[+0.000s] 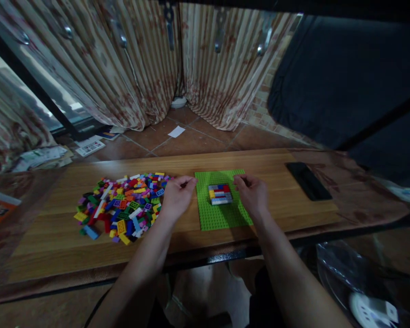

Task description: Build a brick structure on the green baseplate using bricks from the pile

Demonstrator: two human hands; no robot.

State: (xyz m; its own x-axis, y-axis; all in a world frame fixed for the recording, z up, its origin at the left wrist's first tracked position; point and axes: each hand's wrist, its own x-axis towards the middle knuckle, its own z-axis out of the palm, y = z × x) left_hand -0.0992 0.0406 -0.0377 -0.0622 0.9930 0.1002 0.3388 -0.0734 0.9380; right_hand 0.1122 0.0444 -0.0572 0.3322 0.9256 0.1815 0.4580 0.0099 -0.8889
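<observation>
A green studded baseplate (210, 222) lies on the wooden board, with a small block of toy bricks (220, 194) on it. The block mixes white, red, blue, yellow and pale grey-blue bricks. My left hand (178, 195) hovers between the loose brick pile (123, 205) and the plate's left edge, thumb and fingertips pinched together. Over the plate's right side is my right hand (253, 193), fingers curled in a similar pinch, close to the block but apart from it. Whether either hand holds a small piece is too small to make out.
The wooden board (54, 246) lies on a cloth-covered table. A black phone (308, 181) rests at the right. Beyond are striped curtains (212, 82) and a tiled floor with a white paper (176, 131). Clear plastic and a white power strip (372, 310) lie at lower right.
</observation>
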